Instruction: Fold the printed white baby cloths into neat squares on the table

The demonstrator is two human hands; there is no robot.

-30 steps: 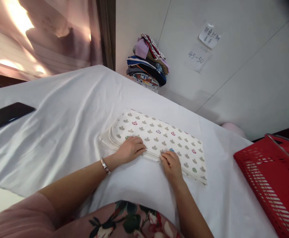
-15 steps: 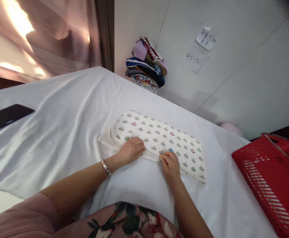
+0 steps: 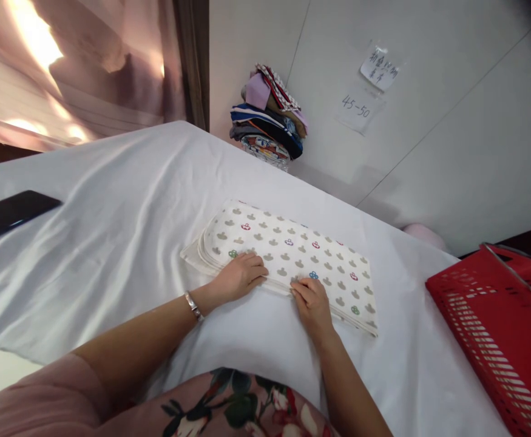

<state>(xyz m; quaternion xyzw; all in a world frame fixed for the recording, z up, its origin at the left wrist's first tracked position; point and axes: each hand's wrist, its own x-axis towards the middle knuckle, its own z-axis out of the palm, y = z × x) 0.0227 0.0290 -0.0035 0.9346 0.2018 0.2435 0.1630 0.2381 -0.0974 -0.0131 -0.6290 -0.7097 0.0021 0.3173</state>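
A folded white cloth (image 3: 287,252) with a small grey, red, blue and green print lies flat on the white-covered table. Its layers show along the near edge, and a loose corner sticks out at the left. My left hand (image 3: 242,275) grips that near edge left of the middle, fingers on top and the thumb mostly hidden. Further right, my right hand (image 3: 311,303) pinches the same edge between thumb and fingers.
A red plastic basket (image 3: 497,328) stands at the right edge. On the left lies a black phone-like object (image 3: 13,215). Folded clothes (image 3: 267,121) are stacked by the wall at the back, where paper notes (image 3: 378,68) hang. A pink curtain (image 3: 87,67) covers the back left.
My right hand has slid very slightly left along the near edge of the cloth. My left hand and the cloth stay in place.
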